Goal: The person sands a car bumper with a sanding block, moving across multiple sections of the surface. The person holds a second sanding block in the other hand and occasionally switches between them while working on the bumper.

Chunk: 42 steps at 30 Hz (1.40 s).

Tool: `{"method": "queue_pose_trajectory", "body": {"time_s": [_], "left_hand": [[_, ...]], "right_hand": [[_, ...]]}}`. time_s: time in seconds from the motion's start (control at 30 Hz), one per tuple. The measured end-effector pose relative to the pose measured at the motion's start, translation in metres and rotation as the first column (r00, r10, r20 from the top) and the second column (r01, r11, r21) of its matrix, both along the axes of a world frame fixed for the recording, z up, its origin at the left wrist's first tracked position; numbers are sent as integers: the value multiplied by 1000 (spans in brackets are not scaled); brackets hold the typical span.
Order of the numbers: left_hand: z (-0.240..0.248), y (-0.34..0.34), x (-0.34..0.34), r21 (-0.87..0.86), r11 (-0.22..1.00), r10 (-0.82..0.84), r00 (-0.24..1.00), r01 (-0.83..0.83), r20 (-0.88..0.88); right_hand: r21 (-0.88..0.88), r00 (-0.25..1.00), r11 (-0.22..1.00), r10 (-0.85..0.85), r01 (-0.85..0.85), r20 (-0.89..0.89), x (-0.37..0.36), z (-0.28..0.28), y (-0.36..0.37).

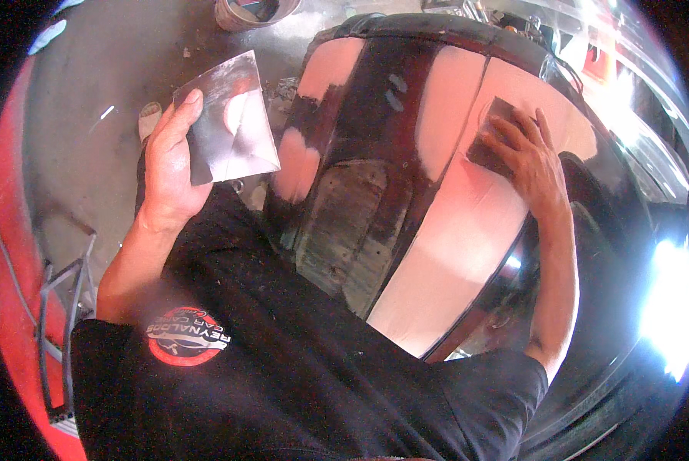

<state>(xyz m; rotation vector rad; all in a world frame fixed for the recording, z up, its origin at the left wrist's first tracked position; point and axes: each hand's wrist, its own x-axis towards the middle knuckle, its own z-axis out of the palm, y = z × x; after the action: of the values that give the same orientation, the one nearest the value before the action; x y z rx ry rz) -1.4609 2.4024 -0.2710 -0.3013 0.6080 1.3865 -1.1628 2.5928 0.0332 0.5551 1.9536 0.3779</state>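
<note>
black shirt [306,369]: soft matte cloth, loosely creased, marked by a round emblem [183,355].
left hand [172,161]: the grey sheet [245,150] is pinched at its left side, thumb across the face; the other fingers are hidden behind.
grey sheet: thin, smooth, glossy and four-cornered; it is held up left of the panel, its long axis running roughly top to bottom, upper end leaning left.
right hand [530,154]: fingers are fanned apart over the dark sheet [489,160].
dark sheet: flat, dull and straight-edged, laid against the pink coating; its visible left edge is slanted from upper right to lower left. partly covered, so its long axis cannot be told.
panel [375,100]: broad, curved and black, scuffed dull in places.
pink coating [460,238]: chalky, matte, spread in rounded patches and one long strip.
bucket [261,24]: round-rimmed, stood on the grey floor [83,84].
</note>
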Motion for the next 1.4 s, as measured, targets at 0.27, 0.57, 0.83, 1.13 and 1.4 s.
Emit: {"method": "queue_pose_trajectory", "body": {"time_s": [0.27,0.57,0.83,1.13,1.4], "left_hand": [[-13,5,1,-24,1000,13,1000,-13,14],[-10,-3,-8,-51,999,-1,1000,0,-21],[-19,7,-7,-55,998,-9,999,7,-33],[-21,13,-12,-64,998,0,1000,-2,-24],[-7,3,-20,-60,998,27,999,-29,-31]], "right_hand": [[-52,997,996,64,-67,-51,2,-15,5],[-28,999,1000,-5,7,44,-7,1,10],[-78,995,997,22,-29,-95,-1,-23,32],[-62,1000,998,7,-8,-18,-5,-20,44],[-94,993,992,78,-87,-92,-15,-4,45]]}}
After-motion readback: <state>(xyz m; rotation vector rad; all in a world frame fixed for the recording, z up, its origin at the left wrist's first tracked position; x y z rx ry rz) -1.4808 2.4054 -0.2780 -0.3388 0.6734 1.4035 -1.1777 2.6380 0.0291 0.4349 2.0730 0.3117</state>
